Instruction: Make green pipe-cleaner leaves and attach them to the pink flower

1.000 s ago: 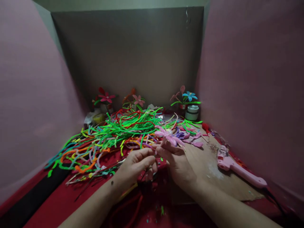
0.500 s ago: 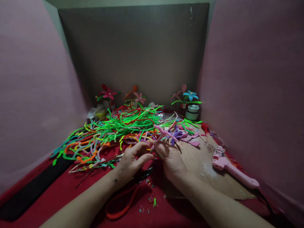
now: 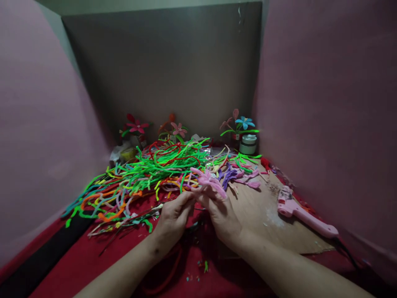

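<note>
A pink pipe-cleaner flower stands up between my two hands, its loops leaning to the right. My right hand is closed round its lower part. My left hand pinches with thumb and forefinger at the flower's base, against the right fingertips; what exactly lies in that pinch is small and partly hidden. Just beyond are a purple pipe-cleaner flower and more pink petal pieces. A big heap of green pipe cleaners lies past my left hand.
On a cardboard sheet to the right rests a pink glue gun with its cord. Finished flowers and a pale lidded jar stand at the back. Coloured scraps dot the red cloth. Pink walls flank both sides.
The pink flower has turned, so more of its loops face me. My left fingers have closed in at its base beside the right hand. The camera view has shifted slightly.
</note>
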`<state>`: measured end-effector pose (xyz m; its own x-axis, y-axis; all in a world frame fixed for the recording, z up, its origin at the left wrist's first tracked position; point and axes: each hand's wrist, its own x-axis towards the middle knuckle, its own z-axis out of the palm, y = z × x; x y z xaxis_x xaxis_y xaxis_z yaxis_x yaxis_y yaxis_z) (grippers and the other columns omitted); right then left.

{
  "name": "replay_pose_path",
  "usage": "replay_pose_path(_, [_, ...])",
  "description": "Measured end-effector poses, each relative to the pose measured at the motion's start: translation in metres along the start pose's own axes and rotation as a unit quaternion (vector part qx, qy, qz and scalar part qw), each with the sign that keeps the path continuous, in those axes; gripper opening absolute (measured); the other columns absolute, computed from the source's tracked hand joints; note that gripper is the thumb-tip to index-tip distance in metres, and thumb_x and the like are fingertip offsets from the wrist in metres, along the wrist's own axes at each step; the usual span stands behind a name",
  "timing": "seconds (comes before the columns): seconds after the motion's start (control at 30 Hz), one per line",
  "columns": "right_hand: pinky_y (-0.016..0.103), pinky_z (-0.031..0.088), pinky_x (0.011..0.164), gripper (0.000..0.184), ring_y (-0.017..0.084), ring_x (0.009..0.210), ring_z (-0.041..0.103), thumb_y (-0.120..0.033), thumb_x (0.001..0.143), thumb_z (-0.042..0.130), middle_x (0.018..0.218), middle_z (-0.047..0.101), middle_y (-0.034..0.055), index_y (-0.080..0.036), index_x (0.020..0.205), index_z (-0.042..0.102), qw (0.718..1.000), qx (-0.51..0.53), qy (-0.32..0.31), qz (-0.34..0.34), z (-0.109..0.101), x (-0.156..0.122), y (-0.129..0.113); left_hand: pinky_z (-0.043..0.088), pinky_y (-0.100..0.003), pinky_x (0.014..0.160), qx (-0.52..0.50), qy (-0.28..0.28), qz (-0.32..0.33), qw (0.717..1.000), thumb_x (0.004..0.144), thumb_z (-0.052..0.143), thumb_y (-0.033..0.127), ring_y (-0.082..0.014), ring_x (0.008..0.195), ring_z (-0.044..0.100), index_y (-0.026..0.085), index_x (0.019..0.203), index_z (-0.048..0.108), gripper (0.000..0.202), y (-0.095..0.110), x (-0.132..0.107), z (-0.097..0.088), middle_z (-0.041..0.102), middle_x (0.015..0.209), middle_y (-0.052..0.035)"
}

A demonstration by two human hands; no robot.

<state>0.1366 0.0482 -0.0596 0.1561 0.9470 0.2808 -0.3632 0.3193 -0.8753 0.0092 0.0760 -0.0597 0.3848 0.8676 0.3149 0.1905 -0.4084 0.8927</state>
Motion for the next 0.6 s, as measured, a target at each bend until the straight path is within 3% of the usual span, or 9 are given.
replay_pose_path(0.1, [0.03, 0.044, 0.076, 0.017, 0.017, 0.078, 0.057, -0.034, 0.071, 0.062, 0.077, 0.064, 0.0016, -0.019, 0.077, 0.068, 1.0, -0.01, -0.022, 0.017, 0.001, 0.001, 0.001, 0.024, -0.016, 0.038, -0.138, -0.047, -0.118, 0.982, 0.077, 0.056, 0.032, -0.0044, 0.037, 0.032, 0.016, 0.078, 0.059, 0.017, 0.006, 0.0, 0.001, 0.043, 0.047, 0.0058])
replay_pose_path(0.23, [0.031, 0.045, 0.073, 0.019, 0.017, 0.075, 0.057, -0.036, 0.07, 0.063, 0.069, 0.062, 0.0003, -0.02, 0.076, 0.071, 0.997, -0.056, -0.041, 0.016, -0.003, 0.004, 0.001, 0.019, -0.013, 0.033, -0.312, -0.116, -0.212, 0.919, 0.078, 0.056, 0.033, -0.0006, 0.031, 0.022, 0.015, 0.075, 0.053, 0.018, 0.008, 0.004, -0.002, 0.043, 0.045, 0.0074])
replay_pose_path(0.4, [0.033, 0.043, 0.08, 0.018, 0.019, 0.077, 0.057, -0.037, 0.07, 0.063, 0.066, 0.064, 0.001, -0.022, 0.067, 0.072, 0.994, -0.05, -0.092, 0.033, -0.005, 0.005, -0.014, 0.016, -0.011, 0.029, -0.419, -0.174, -0.236, 0.859, 0.079, 0.055, 0.026, 0.0002, 0.03, 0.012, 0.016, 0.082, 0.053, 0.011, 0.007, 0.006, -0.007, 0.036, 0.043, 0.0098])
replay_pose_path(0.6, [0.033, 0.043, 0.081, 0.023, 0.016, 0.074, 0.056, -0.033, 0.071, 0.063, 0.072, 0.065, 0.0021, -0.019, 0.087, 0.071, 0.992, 0.003, -0.106, 0.067, -0.01, 0.006, -0.001, 0.019, -0.012, 0.028, -0.457, -0.187, -0.235, 0.837, 0.082, 0.051, 0.021, -0.0006, 0.031, 0.008, 0.018, 0.101, 0.052, 0.019, 0.003, 0.006, -0.009, 0.034, 0.044, 0.0107])
